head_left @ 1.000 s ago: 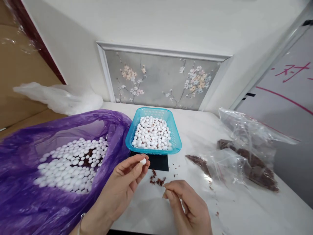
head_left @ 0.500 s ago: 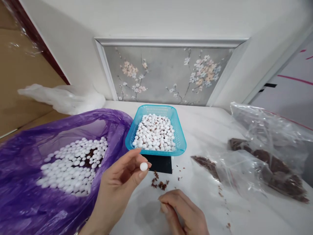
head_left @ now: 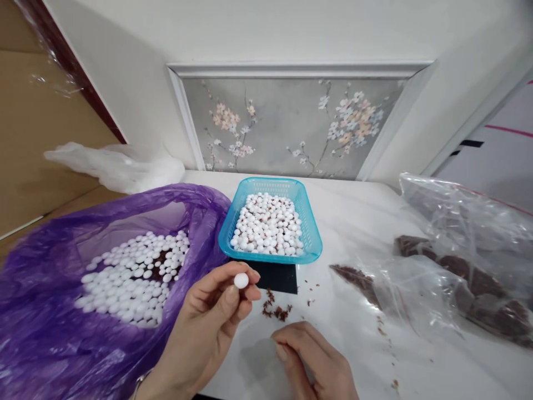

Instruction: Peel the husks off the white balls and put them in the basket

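Note:
Between the thumb and fingers of my left hand (head_left: 216,311) is a small white ball (head_left: 241,280), held up just in front of a blue plastic basket (head_left: 310,247). Many similar white balls (head_left: 268,225), with reddish-brown bits among them, fill the basket. My right hand (head_left: 314,358) is low over the white table, thumb and forefinger pinched together; whatever may be in the pinch is too small to make out. A little pile of reddish-brown flakes (head_left: 281,313) lies between the two hands and the basket.
At left, an open purple plastic bag (head_left: 37,278) contains more white balls and some brown flakes. Clear plastic bags (head_left: 420,289) of brown material lie at right. A flat black object (head_left: 283,278) sits before the basket. A white plastic bag (head_left: 137,169) rests behind.
My left fingers have shifted around the white ball, and the other fingertips now show beyond it. The right hand keeps its pinch. The whole view has moved slightly.

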Demonstrator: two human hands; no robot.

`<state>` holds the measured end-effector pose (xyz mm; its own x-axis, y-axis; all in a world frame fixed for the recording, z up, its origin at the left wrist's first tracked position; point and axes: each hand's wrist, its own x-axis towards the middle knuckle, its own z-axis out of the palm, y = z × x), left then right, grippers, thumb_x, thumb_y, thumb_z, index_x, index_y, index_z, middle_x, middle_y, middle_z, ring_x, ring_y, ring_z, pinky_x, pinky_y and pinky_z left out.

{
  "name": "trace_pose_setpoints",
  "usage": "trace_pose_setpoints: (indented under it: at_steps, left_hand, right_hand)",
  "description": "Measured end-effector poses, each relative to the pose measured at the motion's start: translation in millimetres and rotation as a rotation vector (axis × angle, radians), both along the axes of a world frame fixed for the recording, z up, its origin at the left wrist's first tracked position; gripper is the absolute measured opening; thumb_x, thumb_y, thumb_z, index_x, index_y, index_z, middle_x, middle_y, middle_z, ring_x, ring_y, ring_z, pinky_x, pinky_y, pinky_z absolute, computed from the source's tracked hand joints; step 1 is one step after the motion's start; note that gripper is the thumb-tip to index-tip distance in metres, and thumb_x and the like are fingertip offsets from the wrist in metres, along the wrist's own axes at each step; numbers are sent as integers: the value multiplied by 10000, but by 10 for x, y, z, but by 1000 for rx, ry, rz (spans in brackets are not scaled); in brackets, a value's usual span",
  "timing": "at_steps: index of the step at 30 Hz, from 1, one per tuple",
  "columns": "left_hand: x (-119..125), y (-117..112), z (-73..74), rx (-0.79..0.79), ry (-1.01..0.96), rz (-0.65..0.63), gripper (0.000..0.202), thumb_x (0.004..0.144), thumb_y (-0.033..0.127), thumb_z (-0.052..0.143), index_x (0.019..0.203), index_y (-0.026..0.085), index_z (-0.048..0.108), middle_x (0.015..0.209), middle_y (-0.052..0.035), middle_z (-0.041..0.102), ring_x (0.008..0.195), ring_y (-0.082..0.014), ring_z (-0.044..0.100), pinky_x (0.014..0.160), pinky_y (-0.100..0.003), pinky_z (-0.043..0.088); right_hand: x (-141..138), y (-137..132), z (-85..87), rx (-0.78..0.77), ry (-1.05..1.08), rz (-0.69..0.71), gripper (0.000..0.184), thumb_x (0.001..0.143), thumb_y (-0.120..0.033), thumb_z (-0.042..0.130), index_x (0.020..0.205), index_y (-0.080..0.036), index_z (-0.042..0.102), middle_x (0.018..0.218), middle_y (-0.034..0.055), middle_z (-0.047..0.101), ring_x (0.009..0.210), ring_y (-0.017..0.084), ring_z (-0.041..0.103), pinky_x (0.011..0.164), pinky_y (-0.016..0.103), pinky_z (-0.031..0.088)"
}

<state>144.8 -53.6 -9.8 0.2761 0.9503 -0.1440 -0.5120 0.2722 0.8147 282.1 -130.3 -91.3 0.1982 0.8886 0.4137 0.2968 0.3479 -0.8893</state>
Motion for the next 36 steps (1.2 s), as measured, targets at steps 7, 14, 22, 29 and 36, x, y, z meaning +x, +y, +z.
trace_pose_setpoints:
  at_steps: [7, 14, 22, 29, 36]
  left_hand:
    - [78, -83, -21, 52, -57, -128, 124, 795, 188, 673, 882, 245, 739, 876, -11, 757, 787, -136, 702, 657, -151, 552]
    - [231, -187, -141, 87, 41, -241, 144, 793, 171, 674, 897, 255, 729, 971, -29, 757, 938, -171, 678, 850, -230, 516]
    - [256, -194, -60, 239, 245, -209, 148, 776, 180, 680, 850, 284, 755, 988, -41, 763, 920, -192, 695, 799, -223, 543]
    - [193, -178, -30, 233, 225, -207, 191, 764, 162, 690, 886, 300, 742, 972, -19, 766, 923, -191, 696, 800, -228, 550]
    - [102, -205, -85, 213, 216, -207, 276, 779, 158, 679, 986, 338, 704, 982, 3, 767, 977, -164, 682, 845, -199, 526]
  right_hand:
    - [-22, -12, 209, 33, 118, -110, 124, 877, -191, 505, 915, -243, 611, 726, 5, 590, 623, 130, 568, 580, 218, 451]
    - [-11, 35, 517, 110, 258, -183, 166, 820, -142, 590, 929, -253, 647, 717, -15, 611, 625, 118, 582, 574, 204, 484]
    - [-7, 44, 511, 102, 281, -201, 180, 817, -88, 593, 910, -231, 652, 829, 28, 664, 730, 143, 640, 628, 221, 531]
    - [-66, 80, 477, 189, 168, -184, 249, 817, -33, 558, 939, -238, 628, 868, 53, 660, 822, 179, 643, 679, 282, 556]
    - [-144, 57, 510, 179, 116, -198, 258, 828, -32, 531, 954, -243, 610, 884, 58, 670, 855, 182, 646, 691, 277, 552]
